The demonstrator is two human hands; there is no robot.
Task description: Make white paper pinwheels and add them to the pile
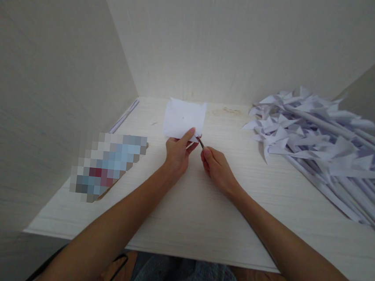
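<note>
The left hand [177, 152] is closed in a pinch on the lower edge of one white sheet of paper [184, 119], thumb on the near face and fingers behind it. The right hand [216, 167] is curled shut around one thin dark tool [200, 142], whose tip pokes up from the fingers and meets the paper's lower right corner; what kind of tool it is cannot be told. The two hands sit close together, just apart, over the middle of the desk [200, 212], toward its back edge.

The paper is a single small piece, roughly square, held upright and facing the camera. It is plain white, a little creased, with faint marks near its centre and a slightly uneven top edge. Its upper part stands in front of the back wall where the desk ends.

Farther out, along the right edge of the desk, lies one large pile of white paper pinwheels on rolled paper sticks [326, 145]; they overlap too much to count, though there are clearly many, with the folded heads toward the back and the sticks running toward the near right corner. Near the left edge lies one flat blurred item [108, 166] of pale blue, white and red patches. Behind it, by the back left corner, a thin white strip [125, 114] rests against the side wall.
</note>
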